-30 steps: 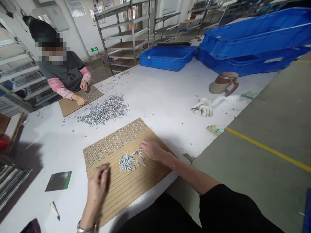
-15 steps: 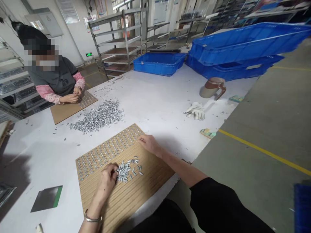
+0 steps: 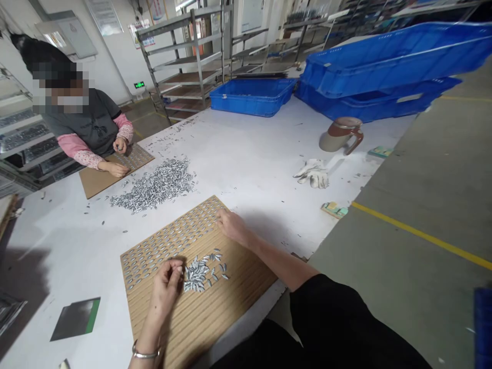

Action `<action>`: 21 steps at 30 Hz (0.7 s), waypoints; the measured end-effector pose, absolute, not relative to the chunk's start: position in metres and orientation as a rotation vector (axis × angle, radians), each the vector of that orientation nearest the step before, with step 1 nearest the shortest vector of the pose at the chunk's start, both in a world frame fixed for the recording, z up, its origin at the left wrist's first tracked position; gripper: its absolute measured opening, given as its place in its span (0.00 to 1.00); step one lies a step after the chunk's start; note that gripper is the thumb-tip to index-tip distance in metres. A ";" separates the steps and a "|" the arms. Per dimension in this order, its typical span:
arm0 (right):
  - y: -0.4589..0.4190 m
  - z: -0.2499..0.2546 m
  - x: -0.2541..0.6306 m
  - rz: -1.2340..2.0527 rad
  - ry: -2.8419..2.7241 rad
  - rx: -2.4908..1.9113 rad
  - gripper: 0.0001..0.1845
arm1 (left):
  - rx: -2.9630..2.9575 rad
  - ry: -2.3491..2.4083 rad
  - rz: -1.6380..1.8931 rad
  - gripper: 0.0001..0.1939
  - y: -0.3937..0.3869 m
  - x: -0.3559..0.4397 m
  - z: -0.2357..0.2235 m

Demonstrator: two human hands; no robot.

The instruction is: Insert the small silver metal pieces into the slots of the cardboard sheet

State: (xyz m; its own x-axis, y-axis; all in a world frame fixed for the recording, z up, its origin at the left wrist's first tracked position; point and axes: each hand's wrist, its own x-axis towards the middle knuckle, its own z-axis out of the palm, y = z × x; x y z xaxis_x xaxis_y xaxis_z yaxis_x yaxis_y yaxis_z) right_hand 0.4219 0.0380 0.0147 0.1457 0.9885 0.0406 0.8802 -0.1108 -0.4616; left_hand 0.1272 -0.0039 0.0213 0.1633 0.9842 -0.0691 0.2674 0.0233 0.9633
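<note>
White tabletop [image 3: 249,154] lies below; left hand [image 3: 167,282] curls beside loose pieces [image 3: 197,274], right hand [image 3: 232,226], apart, bends at piece rows [image 3: 175,237]; grips are unclear.

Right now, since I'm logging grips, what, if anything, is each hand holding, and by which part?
Cannot tell: the left hand, beside the loose pile, and the right hand, at the laid rows, would hide any small piece.

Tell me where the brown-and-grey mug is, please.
In the head view, the mug stands toward the right, in front of the stacked blue plastic crates.
</note>
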 end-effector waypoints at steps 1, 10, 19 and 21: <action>0.037 0.014 0.421 0.367 -1.807 -2.006 0.10 | 1.377 1.279 0.915 0.19 -0.005 0.128 0.023; 0.037 0.009 0.418 0.273 -2.237 -1.634 0.10 | 1.100 1.259 1.054 0.22 -0.009 0.131 0.038; 0.047 0.010 0.428 0.310 -2.322 -1.534 0.09 | 0.942 1.160 1.076 0.20 -0.007 0.131 0.027; 0.047 0.012 0.426 0.322 -2.325 -1.593 0.09 | 0.882 1.128 1.069 0.20 -0.006 0.134 0.029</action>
State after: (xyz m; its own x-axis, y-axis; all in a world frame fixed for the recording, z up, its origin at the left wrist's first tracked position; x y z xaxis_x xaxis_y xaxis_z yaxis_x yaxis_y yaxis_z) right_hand 0.4265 0.0475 0.0124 -0.3377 0.9333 0.1217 0.8652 0.3588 -0.3504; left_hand 0.1342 -0.0063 0.0285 0.0817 0.9626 -0.2583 -0.2059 0.2699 0.9406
